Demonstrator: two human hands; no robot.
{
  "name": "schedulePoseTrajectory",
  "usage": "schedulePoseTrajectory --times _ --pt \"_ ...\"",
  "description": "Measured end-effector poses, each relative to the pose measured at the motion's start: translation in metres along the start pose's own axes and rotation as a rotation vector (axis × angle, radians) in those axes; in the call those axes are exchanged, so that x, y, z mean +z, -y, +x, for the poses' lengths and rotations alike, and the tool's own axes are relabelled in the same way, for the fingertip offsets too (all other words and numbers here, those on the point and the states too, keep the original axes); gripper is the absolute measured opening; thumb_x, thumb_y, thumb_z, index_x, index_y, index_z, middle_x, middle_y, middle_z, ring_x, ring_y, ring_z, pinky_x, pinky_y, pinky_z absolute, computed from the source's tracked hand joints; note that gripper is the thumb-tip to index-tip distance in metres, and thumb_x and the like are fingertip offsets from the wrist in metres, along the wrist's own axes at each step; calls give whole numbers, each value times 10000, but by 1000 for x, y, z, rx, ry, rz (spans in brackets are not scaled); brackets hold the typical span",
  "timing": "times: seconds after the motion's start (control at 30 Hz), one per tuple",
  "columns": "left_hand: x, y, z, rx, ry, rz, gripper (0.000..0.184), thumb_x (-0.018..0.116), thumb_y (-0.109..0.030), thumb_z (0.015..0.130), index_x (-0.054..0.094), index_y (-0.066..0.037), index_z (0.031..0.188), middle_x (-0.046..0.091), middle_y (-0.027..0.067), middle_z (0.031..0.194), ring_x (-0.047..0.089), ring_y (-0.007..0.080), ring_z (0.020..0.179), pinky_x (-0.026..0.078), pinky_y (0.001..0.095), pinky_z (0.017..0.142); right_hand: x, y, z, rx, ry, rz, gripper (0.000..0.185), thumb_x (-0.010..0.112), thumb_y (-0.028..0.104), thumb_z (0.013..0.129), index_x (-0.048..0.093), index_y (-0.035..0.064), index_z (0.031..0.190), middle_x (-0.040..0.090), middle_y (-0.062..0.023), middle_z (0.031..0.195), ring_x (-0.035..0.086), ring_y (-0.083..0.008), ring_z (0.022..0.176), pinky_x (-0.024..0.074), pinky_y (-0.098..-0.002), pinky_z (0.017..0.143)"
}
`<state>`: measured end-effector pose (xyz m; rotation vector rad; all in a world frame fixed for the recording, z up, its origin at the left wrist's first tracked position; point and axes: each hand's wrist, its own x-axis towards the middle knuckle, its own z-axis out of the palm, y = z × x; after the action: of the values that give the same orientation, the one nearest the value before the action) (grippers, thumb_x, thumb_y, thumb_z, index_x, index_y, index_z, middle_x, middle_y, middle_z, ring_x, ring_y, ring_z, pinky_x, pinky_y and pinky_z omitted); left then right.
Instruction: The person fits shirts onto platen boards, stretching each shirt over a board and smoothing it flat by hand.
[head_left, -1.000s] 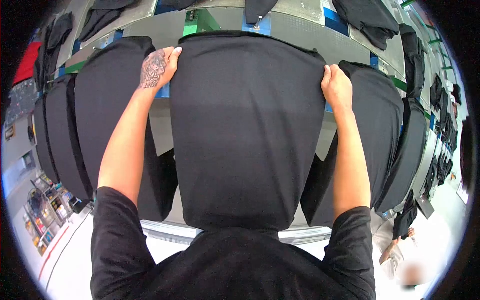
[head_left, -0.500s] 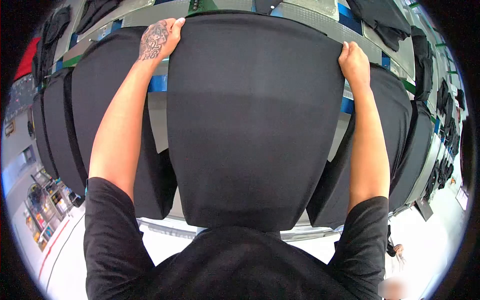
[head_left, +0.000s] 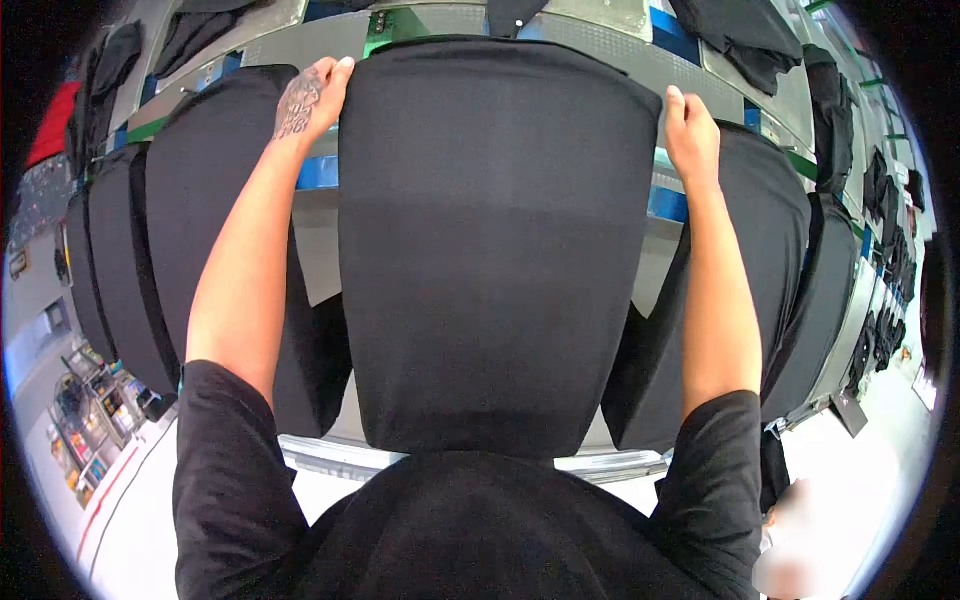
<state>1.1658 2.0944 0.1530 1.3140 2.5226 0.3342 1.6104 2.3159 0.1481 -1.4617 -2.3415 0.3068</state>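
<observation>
Smooth black cloth covers a wide board in front of me, its far edge curving across the top. My left hand, tattooed on its back, is closed at the cloth's far left corner, thumb against the edge. Just beyond the far right corner is my right hand, a small gap between it and the cloth. Its thumb is raised and slightly apart from the curled fingers, with nothing visible between them.
More boards under black cloth stand at the left and right. Behind are metal plates with a green bracket and dark garments. Shelves are at the lower left. Another person, blurred, is at the lower right.
The cloth was drawn wide and farther up half a second ago; now its right side has narrowed inward. My right hand has come off its edge, and both hands have moved slightly lower.
</observation>
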Motion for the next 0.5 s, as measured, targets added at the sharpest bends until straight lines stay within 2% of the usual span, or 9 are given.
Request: schedulePoseTrajectory --times 0.07,0.13,0.2,0.23,0.27,0.33,0.4,0.47,0.5 --pt "-16 -2 -39 -61 14 -168 594 443 -573 1000 669 -34 1108 694 196 990 674 325 971 499 405 857 -13 -1 -24 170 -49 293 407 553 389 1028 655 -4 992 627 -93 727 620 -201 686 491 -342 672" --pt "-19 10 -92 -18 43 -348 573 464 -543 1011 646 -32 1199 692 188 1114 666 325 1063 495 401 921 -27 -1 -69 142 -40 394 405 544 384 1041 634 0 1138 585 -5 814 523 -71 709 457 -260 664" --pt "-7 31 -156 -23 88 -410 588 446 -525 1026 633 2 1209 669 205 1183 635 320 1145 470 403 985 -38 5 -132 240 30 626 391 530 354 1051 597 7 1219 584 -8 884 523 -82 713 455 -252 670" --pt "-15 27 -193 -180 249 -384 588 443 -512 1035 616 17 1225 668 208 1162 636 321 1131 462 393 1002 -47 10 -167 315 60 696 397 521 346 1056 578 11 1260 575 -5 913 516 -79 718 451 -243 669" --pt "12 49 -239 -157 113 -489 549 450 -481 1047 602 15 1228 674 174 1086 641 305 1061 476 392 962 -54 18 -205 389 90 765 407 512 339 1061 560 15 1302 567 -1 943 509 -75 723 446 -235 668" --pt "21 57 -325 -427 335 -754 500 434 -452 1068 587 -17 1262 654 110 1091 597 168 941 490 347 855 -66 32 -282 560 119 777 430 516 339 1059 544 22 1348 551 0 951 484 -67 705 436 -227 655" --pt "40 68 -410 -581 351 -898 555 404 -508 1064 585 -25 1267 653 76 1117 586 134 944 483 317 855 -50 3 -379 643 183 747 419 522 269 1055 527 5 1380 594 -132 1263 598 -212 1076 465 -341 967" --pt "65 84 -483 -765 356 -1041 634 366 -581 1051 610 -21 1222 650 46 1128 588 132 964 483 315 852 -73 24 -443 774 317 507 480 487 361 1062 553 -20 1345 566 -174 1349 521 -263 1266 374 -377 1096" --pt "81 97 -515 -799 354 -1032 664 379 -591 1042 562 -14 1316 630 72 1238 588 165 1065 474 330 904 -66 18 -484 850 323 528 591 438 475 1058 569 -40 1318 568 -191 1356 532 -264 1254 390 -380 1082"
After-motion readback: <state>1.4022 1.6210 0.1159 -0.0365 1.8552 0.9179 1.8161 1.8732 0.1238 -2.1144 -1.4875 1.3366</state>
